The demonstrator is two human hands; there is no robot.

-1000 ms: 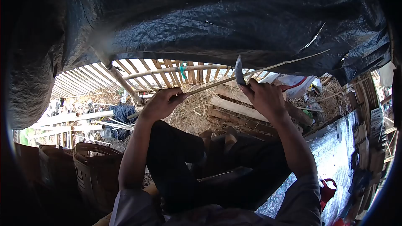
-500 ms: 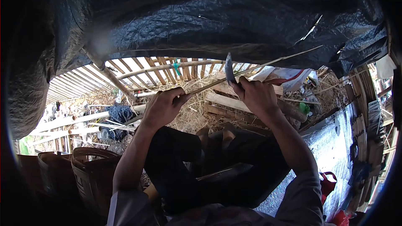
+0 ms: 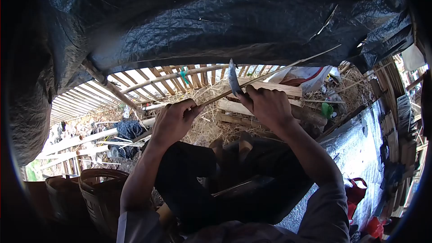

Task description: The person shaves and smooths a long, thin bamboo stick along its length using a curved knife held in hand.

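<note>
My left hand [image 3: 173, 122] is closed around the near end of a long, thin bamboo strip [image 3: 294, 64]. The strip slants up to the right, past my other hand, and tapers to a point. My right hand [image 3: 270, 109] is closed on a knife [image 3: 233, 77]; its short curved blade points upward and the handle is hidden in the fingers. Where the strip crosses the base of the blade, it lies against the knife and my right thumb and fingers. Both hands are held above my dark-trousered knees.
A black tarp [image 3: 202, 22] hangs overhead in front. Behind it stands a bamboo slat fence [image 3: 153, 81]. Straw [image 3: 202, 128] and wooden planks [image 3: 243, 107] lie below the hands. Woven baskets [image 3: 101, 189] stand at left, and a silvery sheet [image 3: 360, 153] spreads at right.
The knife and my right hand have shifted slightly left along the strip, closer to my left hand. The whole view has tilted a little. Both hands keep their hold.
</note>
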